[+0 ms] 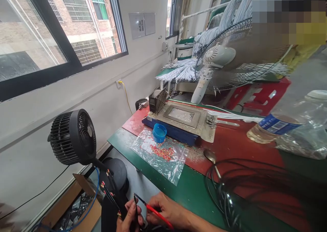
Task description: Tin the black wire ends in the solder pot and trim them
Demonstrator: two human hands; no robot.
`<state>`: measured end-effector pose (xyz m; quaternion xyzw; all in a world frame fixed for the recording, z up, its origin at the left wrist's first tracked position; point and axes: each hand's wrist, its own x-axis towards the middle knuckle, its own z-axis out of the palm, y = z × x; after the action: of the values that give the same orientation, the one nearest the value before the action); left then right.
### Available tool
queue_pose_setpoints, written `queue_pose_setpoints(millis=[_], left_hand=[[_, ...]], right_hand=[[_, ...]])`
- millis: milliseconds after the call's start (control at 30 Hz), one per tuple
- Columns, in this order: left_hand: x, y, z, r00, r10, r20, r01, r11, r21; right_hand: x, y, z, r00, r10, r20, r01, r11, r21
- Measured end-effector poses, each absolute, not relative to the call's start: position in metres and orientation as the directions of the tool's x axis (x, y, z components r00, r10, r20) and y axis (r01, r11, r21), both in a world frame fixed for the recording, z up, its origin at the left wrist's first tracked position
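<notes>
Your left hand (pixel 130 215) sits at the near edge of the scene, fingers curled around a bundle of black wires (pixel 111 194) whose red and yellow tips fan up to the left. Your right hand (pixel 167 211) is just beside it, fingers pinched narrow on a red wire (pixel 155 212) with a black end that points up and left toward the other hand; both hands hang off the near edge of the green table (pixel 189 191). Left of your hands, a black fan (pixel 73 136) stands on a round base, and a cardboard box (pixel 76 204) lies below it. On the table, a clear plastic bag (pixel 160 155) holds small red pieces, with a blue cap (pixel 159 132) at its far edge. Behind that rests a grey metal plate on a blue base (pixel 182 121), a small black fan (pixel 157 101) at its far left corner. A spoon (pixel 212 158) lies near a coil of black cable (pixel 250 191) on the right. Farther right is 1 plastic bottle (pixel 283 124) on its side. A white fan (pixel 217 60) stands at the far end.
</notes>
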<state>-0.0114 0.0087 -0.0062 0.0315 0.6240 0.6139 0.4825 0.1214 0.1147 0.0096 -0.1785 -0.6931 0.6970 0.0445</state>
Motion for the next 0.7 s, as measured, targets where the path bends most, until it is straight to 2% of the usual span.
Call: queue_pose_setpoints(millis=[167, 467, 700], left_hand=[[-0.0095, 0.0088, -0.0052, -0.504, 0.653, -0.564, -0.547, 0.264, 0.794], [-0.0085, 0.0084, -0.0049, -0.532, 0.629, -0.567, -0.550, 0.253, 0.796], [-0.0094, 0.0104, -0.0058, -0.541, 0.634, -0.553, -0.521, 0.263, 0.812]], right_hand=[[0.1221, 0.1139, 0.0096, -0.931, 0.325, -0.166, 0.154, -0.064, -0.986], [0.1234, 0.1116, 0.0165, -0.929, 0.303, -0.213, 0.186, -0.114, -0.976], [0.1200, 0.1096, 0.0115, -0.911, 0.370, -0.181, 0.099, -0.230, -0.968]])
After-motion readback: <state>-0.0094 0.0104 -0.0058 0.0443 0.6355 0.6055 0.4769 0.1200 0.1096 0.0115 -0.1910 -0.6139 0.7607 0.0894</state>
